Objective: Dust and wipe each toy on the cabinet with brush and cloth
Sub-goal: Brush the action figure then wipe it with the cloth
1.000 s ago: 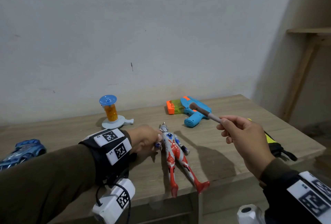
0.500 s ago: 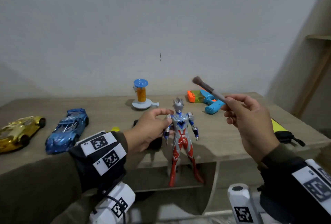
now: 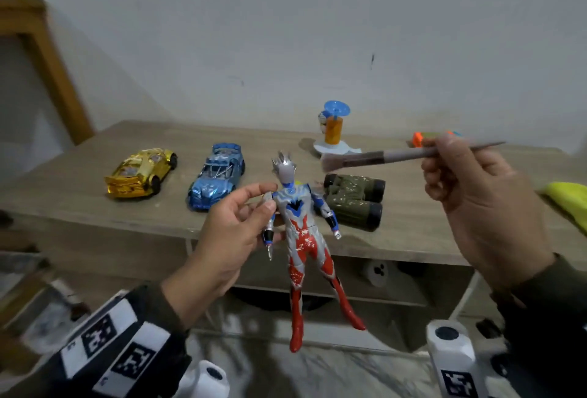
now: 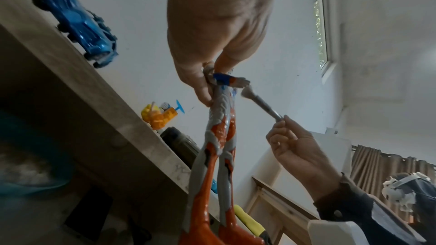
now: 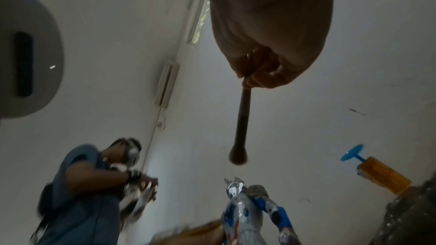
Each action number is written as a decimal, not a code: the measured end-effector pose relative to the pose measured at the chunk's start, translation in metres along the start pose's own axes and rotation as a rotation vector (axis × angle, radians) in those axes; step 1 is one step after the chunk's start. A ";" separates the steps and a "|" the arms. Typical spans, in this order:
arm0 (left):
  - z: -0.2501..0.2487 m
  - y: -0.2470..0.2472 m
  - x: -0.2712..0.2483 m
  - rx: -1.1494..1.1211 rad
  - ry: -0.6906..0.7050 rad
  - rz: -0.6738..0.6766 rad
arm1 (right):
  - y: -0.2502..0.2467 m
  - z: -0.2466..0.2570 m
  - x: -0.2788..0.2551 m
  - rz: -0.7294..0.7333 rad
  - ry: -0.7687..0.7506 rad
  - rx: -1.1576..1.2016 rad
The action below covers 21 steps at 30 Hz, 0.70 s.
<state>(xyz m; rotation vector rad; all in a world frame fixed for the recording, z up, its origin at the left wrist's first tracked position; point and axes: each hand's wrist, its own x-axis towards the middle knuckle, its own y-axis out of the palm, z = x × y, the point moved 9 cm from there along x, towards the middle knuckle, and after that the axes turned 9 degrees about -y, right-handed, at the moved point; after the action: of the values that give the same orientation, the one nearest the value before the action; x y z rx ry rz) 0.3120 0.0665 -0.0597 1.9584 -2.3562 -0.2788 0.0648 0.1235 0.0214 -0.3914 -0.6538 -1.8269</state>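
Note:
A silver, blue and red hero figure [image 3: 300, 232] hangs upright in front of the cabinet [image 3: 95, 203], legs below the top's edge. My left hand [image 3: 251, 216] pinches its upper arm and shoulder; the left wrist view shows the hand [image 4: 207, 81] with thumb and fingers on the figure [image 4: 219, 137]. My right hand [image 3: 470, 194] grips a brush [image 3: 381, 157] by its handle, bristles pointing left, just right of the figure's head and not touching it. In the right wrist view the brush [image 5: 241, 128] hangs over the figure [image 5: 245, 210]. A yellow cloth [image 3: 568, 200] lies at the far right.
On the cabinet top stand a gold car [image 3: 139, 172], a blue car [image 3: 217, 180], green binoculars [image 3: 355, 200], an orange and blue pump toy [image 3: 333, 127] and an orange-tipped toy gun [image 3: 422, 138] behind my right hand. Another person [image 5: 94, 193] stands in the room.
The figure was lifted off the cabinet top and now hangs upright in front of it. The brush swung round so its bristles point left, near the figure's head. The view turned left.

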 end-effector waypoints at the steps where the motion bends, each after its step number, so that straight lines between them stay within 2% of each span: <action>1: -0.001 -0.006 0.002 0.015 0.000 -0.019 | 0.009 0.004 -0.002 0.029 -0.050 -0.044; 4: -0.008 -0.021 0.006 0.048 0.038 -0.060 | 0.039 0.012 -0.007 0.166 -0.230 -0.228; 7: -0.011 -0.029 0.010 0.020 0.054 -0.078 | 0.059 -0.002 -0.012 0.310 -0.253 -0.443; 11: -0.012 -0.033 0.012 0.024 0.074 -0.096 | 0.060 0.007 -0.013 0.279 -0.360 -0.417; 13: -0.012 -0.034 0.013 0.037 0.087 -0.104 | 0.069 0.010 -0.018 0.340 -0.395 -0.441; 15: -0.011 -0.035 0.014 0.046 0.092 -0.117 | 0.074 0.005 -0.023 0.401 -0.364 -0.482; 19: -0.007 -0.032 0.017 0.046 0.088 -0.118 | 0.064 0.016 -0.026 0.286 -0.421 -0.401; 21: -0.007 -0.030 0.017 0.051 0.094 -0.121 | 0.066 0.019 -0.030 0.289 -0.450 -0.389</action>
<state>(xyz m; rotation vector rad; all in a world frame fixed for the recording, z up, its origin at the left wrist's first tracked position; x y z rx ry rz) 0.3388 0.0443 -0.0593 2.0916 -2.2134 -0.1304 0.1356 0.1411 0.0356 -1.1209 -0.5040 -1.5902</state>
